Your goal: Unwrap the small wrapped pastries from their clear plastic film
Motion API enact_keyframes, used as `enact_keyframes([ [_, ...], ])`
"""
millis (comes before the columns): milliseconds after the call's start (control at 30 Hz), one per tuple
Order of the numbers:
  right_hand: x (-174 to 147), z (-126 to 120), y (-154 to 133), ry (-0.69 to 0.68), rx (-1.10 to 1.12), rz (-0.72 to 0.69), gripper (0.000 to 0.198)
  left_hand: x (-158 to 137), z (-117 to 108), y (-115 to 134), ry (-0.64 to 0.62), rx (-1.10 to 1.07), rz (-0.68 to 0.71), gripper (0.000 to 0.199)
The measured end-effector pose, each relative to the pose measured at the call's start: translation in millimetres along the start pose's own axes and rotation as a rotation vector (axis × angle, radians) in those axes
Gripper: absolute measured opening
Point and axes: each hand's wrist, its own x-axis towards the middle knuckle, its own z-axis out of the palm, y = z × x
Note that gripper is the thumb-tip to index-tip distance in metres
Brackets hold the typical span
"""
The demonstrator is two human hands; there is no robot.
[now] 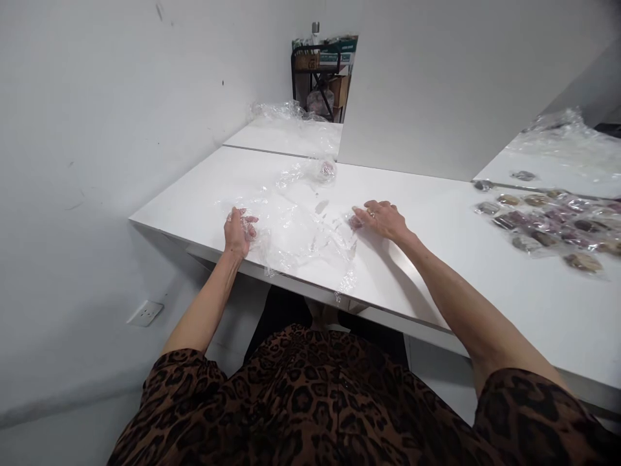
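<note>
A sheet of clear plastic film (295,236) lies crumpled across the white table, its near edge hanging over the front. My left hand (237,232) is at the film's left end, fingers curled with film gathered in and over them. To the right, my right hand (384,219) reaches in palm down, fingers closed on a small pinkish lump (356,222) at the film's right edge. Whether that lump is wrapped I cannot tell. Behind the film sits another pinkish lump (327,169) in clear plastic.
Several stone-like pieces in clear plastic (548,223) are spread on the right of the white table (436,272). A white upright panel (412,90) stands along the back. More film (276,111) lies at the far left, near a black shelf rack (317,71). A wall borders the left.
</note>
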Motion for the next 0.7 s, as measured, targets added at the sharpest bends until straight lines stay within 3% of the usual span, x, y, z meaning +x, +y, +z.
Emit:
enact_keyframes([
  [100,-6.3,7.8,-37.1,-0.104,-0.132,0.069,0.066,-2.5,-0.9,0.8,0.019,-0.017,-0.019,0.035],
  [200,-19.7,12.8,-51.7,-0.074,-0.196,-0.079,0.049,-4.7,-3.1,2.3,0.024,-0.035,-0.042,0.034],
  [267,-29.4,10.8,-39.6,-0.039,-0.191,-0.192,0.046,-3.1,-5.5,4.9,0.034,-0.028,-0.073,0.032],
  [367,-41.6,-2.1,11.0,0.034,-0.214,-0.249,0.045,10.6,-8.5,16.4,0.071,0.005,-0.095,0.03],
  [500,-55.6,-31.1,114.7,0.138,-0.281,-0.144,0.043,51.8,-0.3,55.1,0.107,0.011,0.014,0.036],
  [600,-69.4,-51.7,189.4,0.232,-0.286,0.033,0.04,87.8,21.5,98.9,0.103,-0.055,0.153,0.044],
  [700,-84.1,-66.3,236.2,0.309,-0.283,0.116,0.043,122.6,51.1,144.6,0.032,-0.102,0.301,0.053],
])
